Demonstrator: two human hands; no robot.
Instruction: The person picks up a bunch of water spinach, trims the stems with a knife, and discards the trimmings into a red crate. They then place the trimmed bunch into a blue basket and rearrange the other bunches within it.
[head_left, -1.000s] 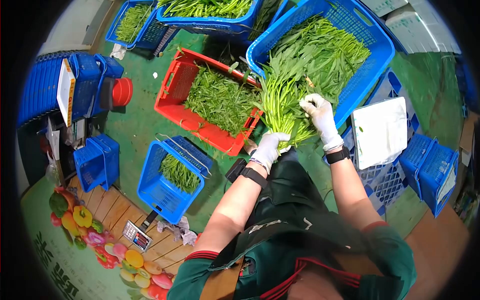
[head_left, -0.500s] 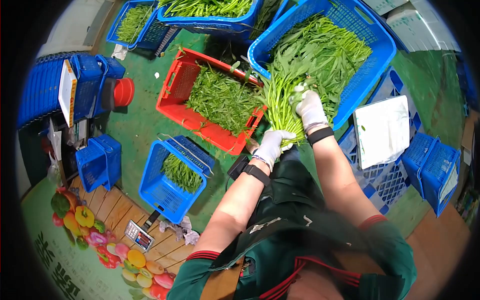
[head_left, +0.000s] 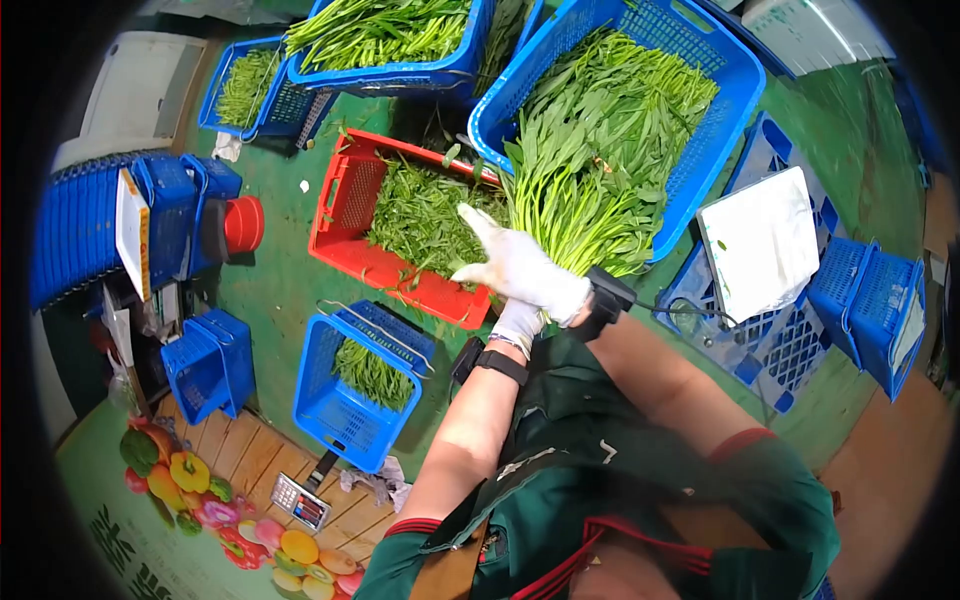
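Note:
My right hand [head_left: 525,268], in a white glove, reaches across my left with thumb and fingers spread apart and nothing between them. It hovers over the near right corner of the red crate [head_left: 390,268], which holds loose green leaves and trimmings [head_left: 430,215]. My gloved left hand [head_left: 518,322] lies beneath my right wrist, its fingers mostly hidden; I cannot tell whether it grips anything. Just right of both hands, a bunch of leafy greens [head_left: 580,220] has its pale stems toward me and hangs over the edge of the large blue crate [head_left: 710,175], heaped with the same greens.
A smaller blue basket [head_left: 345,425] with some greens stands left of my legs. At the back are more blue crates [head_left: 385,75] of greens. A digital scale [head_left: 300,502] sits by wooden slats. To the right, a white foam lid [head_left: 762,245] lies on a blue pallet [head_left: 765,355].
My right hand has left the bunch of greens, moved left across my left hand and spread its fingers. The bunch now rests on the blue crate's heap. The view has shifted slightly.

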